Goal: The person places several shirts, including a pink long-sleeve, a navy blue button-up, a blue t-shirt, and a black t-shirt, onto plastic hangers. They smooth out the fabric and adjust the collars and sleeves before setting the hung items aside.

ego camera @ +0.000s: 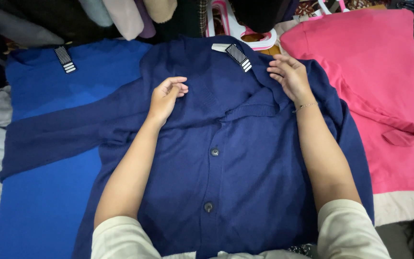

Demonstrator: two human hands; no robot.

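The left hand (165, 97) is resting loosely curled and the right hand (289, 75) is lying spread, both on the navy cardigan (245, 177), flat beneath them; a pink sweater (384, 76) is lying right of the right hand.

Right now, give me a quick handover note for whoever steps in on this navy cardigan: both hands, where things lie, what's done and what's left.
Left hand: fingers curled, resting on the navy cardigan at its left shoulder, beside the neckline.
Right hand: flat on the collar at the right shoulder, gripping nothing.
Cardigan: face up, on top of a blue sweater; pink sweater to its right.
Done: front closed, two buttons visible; one sleeve spread out to the left.
Left: collar looks rumpled, the right sleeve bunched; nothing folded yet.
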